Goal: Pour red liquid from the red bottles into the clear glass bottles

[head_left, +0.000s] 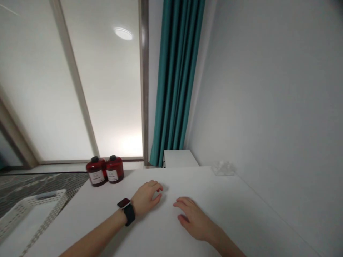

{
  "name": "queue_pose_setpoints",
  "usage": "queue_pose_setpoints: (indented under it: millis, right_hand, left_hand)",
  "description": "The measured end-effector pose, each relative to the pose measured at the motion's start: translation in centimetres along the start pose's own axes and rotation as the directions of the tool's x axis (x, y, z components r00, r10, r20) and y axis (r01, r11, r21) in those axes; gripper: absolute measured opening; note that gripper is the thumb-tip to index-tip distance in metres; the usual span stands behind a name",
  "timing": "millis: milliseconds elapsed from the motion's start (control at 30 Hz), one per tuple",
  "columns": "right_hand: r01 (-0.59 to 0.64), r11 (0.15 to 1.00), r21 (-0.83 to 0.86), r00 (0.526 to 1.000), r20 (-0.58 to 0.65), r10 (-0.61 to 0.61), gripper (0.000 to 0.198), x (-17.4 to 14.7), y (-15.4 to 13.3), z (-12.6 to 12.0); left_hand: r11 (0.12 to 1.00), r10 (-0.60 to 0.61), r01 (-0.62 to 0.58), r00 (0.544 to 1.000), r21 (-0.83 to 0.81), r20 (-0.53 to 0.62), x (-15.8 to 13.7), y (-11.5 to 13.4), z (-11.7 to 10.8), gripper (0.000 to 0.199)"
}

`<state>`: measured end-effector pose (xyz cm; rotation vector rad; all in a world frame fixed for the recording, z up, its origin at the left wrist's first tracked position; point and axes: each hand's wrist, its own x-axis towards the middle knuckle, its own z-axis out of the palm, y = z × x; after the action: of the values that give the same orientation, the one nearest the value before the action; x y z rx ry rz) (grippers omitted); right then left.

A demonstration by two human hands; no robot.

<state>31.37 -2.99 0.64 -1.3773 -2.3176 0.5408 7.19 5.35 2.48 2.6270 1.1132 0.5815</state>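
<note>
Over the middle of the white table (160, 235) are both hands, a short gap between them. My left hand (147, 197), with a dark watch (127, 211) on its wrist, has loosely curled fingers and the thumb held apart, with nothing between them. My right hand (193, 218) faces it, its fingers bent and the thumb apart, also holding nothing. Nearest to my left hand are two red bottles with black caps and white labels at the table's far left corner: the left bottle (97, 172) and the right bottle (114, 169), side by side.
A white perforated basket (43, 200) is at the left, beside the table. Crumpled clear plastic (223, 168) lies at the far right, against the wall (268, 107). Behind the table are a white cabinet (180, 157), a teal curtain (179, 78) and frosted sliding panels (107, 85).
</note>
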Motion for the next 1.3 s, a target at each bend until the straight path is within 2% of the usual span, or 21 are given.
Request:
queue_pose_setpoints:
  millis: [133, 300, 467, 567, 700, 800, 867, 967, 1133, 1300]
  right_hand:
    - [-0.073, 0.997, -0.012, 0.984, -0.163, 0.071, 0.041, -2.2, 5.2, -2.4]
    - [-0.144, 0.989, 0.025, 0.948, -0.282, 0.145, 0.036, -5.0, 9.9, -4.3]
    - [-0.203, 0.976, 0.076, 0.886, -0.411, 0.217, 0.036, -6.0, 14.0, -5.8]
    - [-0.262, 0.957, 0.121, 0.810, -0.513, 0.286, 0.038, -5.8, 17.2, -7.1]
    - [-0.356, 0.918, 0.174, 0.650, -0.660, 0.378, 0.043, -5.2, 22.0, -9.4]
    - [-0.402, 0.895, 0.194, 0.536, -0.742, 0.402, 0.049, -4.7, 25.1, -10.8]
    - [-0.417, 0.886, 0.204, 0.496, -0.765, 0.410, 0.055, -4.3, 26.5, -11.3]
    - [-0.421, 0.882, 0.213, 0.490, -0.765, 0.418, 0.061, -3.7, 27.6, -11.6]
    - [-0.376, 0.902, 0.212, 0.542, -0.740, 0.399, 0.059, -2.8, 27.7, -11.1]
    - [-0.306, 0.928, 0.211, 0.589, -0.724, 0.359, 0.054, -1.8, 26.7, -10.2]
  left_hand:
    - [0.996, 0.052, -0.049, 0.998, -0.072, 0.039, 6.1, 2.6, 3.3, 0.021]
    - [0.981, 0.106, -0.097, 0.993, -0.170, 0.044, 12.8, 5.8, 8.3, 0.040]
    - [0.960, 0.046, -0.050, 0.999, -0.277, -0.023, 19.3, 8.6, 13.1, 0.057]
    - [0.943, -0.029, 0.005, 0.997, -0.331, -0.067, 23.3, 10.1, 15.3, 0.064]
    - [0.920, -0.112, 0.066, 0.989, -0.386, -0.098, 27.8, 11.5, 17.5, 0.078]
    - [0.908, -0.127, 0.079, 0.988, -0.413, -0.090, 29.8, 12.2, 18.8, 0.085]
    - [0.899, -0.127, 0.082, 0.989, -0.431, -0.077, 30.4, 12.5, 19.4, 0.085]
    - [0.881, -0.122, 0.084, 0.991, -0.466, -0.051, 30.5, 12.7, 19.7, 0.079]
    - [0.859, -0.100, 0.080, 0.995, -0.506, -0.012, 29.8, 11.9, 19.1, 0.073]
    - [0.873, -0.075, 0.074, 0.997, -0.482, 0.018, 28.0, 9.6, 17.4, 0.070]
